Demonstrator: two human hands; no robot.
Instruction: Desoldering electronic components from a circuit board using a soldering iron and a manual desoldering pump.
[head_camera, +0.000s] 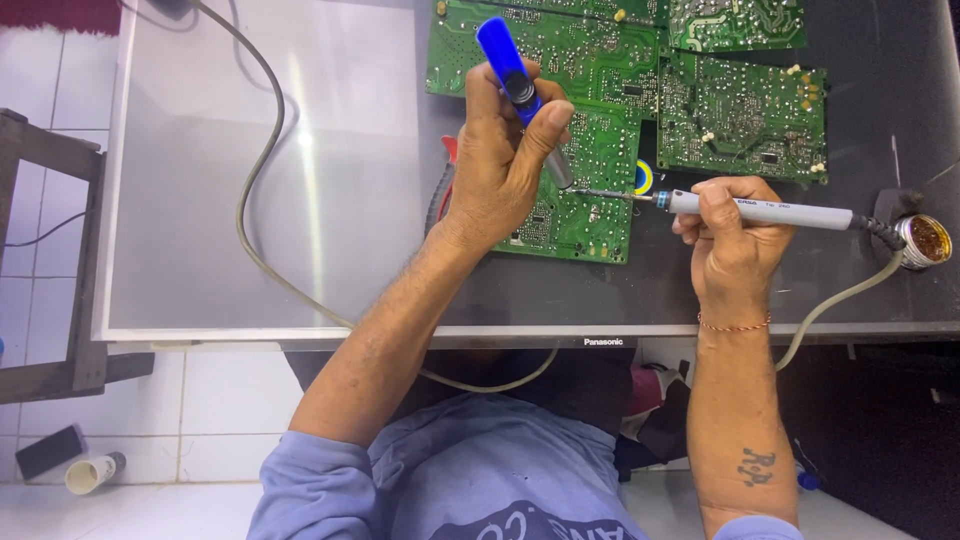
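My left hand (505, 160) grips a blue and grey desoldering pump (505, 62), held upright with its nozzle down on a small green circuit board (590, 215). My right hand (733, 245) holds a grey soldering iron (765, 211) like a pen, lying almost level. Its thin tip touches the same board right beside the pump's nozzle. Both hands rest over a flat dark screen panel (330, 200) that serves as the work surface.
More green circuit boards (745, 115) lie at the panel's far side. A round tin of amber flux (925, 241) sits at the right edge. A grey cable (262, 150) loops over the panel. A wooden stool (50, 250) stands on the white tiled floor at left.
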